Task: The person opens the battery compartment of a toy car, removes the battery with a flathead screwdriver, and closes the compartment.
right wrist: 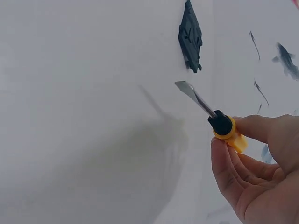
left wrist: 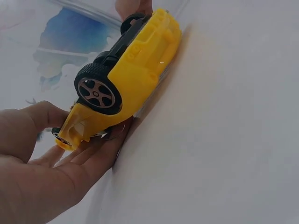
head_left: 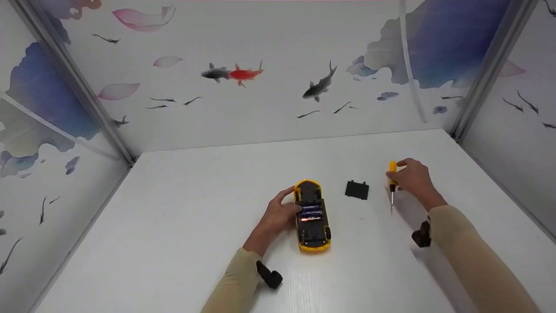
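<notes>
A yellow toy car [head_left: 306,237] lies upside down on the white table, its black underside up. Dark blue batteries [head_left: 311,211] sit side by side in its uncovered battery compartment. My left hand [head_left: 276,216] grips the car from its left side, thumb at the compartment's edge; the left wrist view shows fingers under the yellow body [left wrist: 135,70]. Between my thumb and fingers, my right hand [head_left: 412,177] pinches the yellow handle of a screwdriver [head_left: 392,173]. Its flat metal blade [right wrist: 196,99] points toward the near side of the table, apart from the car.
A black battery cover [head_left: 357,190] lies flat on the table [head_left: 195,226] between the car and the screwdriver. White panels [head_left: 278,39] printed with fish and petals stand along the back and both sides, joined by metal posts [head_left: 491,74] at the corners.
</notes>
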`<state>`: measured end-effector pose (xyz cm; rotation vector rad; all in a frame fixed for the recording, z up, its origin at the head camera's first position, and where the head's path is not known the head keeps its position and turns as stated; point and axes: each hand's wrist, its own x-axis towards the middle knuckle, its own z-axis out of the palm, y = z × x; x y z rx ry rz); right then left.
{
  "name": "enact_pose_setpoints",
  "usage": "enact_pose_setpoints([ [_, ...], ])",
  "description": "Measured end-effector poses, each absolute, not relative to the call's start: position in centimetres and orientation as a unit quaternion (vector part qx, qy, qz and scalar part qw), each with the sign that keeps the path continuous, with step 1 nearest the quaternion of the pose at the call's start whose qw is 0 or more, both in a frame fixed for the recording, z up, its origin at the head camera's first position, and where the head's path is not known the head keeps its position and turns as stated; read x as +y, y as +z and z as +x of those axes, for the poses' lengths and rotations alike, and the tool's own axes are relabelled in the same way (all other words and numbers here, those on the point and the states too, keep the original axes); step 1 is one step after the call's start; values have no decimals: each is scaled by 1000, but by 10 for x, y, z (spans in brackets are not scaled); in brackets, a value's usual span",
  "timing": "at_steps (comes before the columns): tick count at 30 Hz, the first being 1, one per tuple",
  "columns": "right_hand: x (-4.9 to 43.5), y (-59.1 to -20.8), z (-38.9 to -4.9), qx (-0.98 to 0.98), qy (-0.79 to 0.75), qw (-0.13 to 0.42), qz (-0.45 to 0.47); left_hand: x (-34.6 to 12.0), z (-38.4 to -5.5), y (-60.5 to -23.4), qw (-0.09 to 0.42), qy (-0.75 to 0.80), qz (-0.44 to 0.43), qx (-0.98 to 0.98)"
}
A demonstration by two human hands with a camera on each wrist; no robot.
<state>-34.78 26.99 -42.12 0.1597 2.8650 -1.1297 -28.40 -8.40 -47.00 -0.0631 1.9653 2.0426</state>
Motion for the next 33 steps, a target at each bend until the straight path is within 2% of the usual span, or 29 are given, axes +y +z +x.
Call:
enact_pose_setpoints([
  [12,260,-394,-340,879,-474,15,52,-82,-283,-470,143,694,-34,704],
  [22,231,-370,-320,838,-545,10,15,-85,-283,-468,176,726,-33,664],
  [33,203,-363,-303,825,-564,11,-21,-87,-282,-468,197,742,-30,640],
])
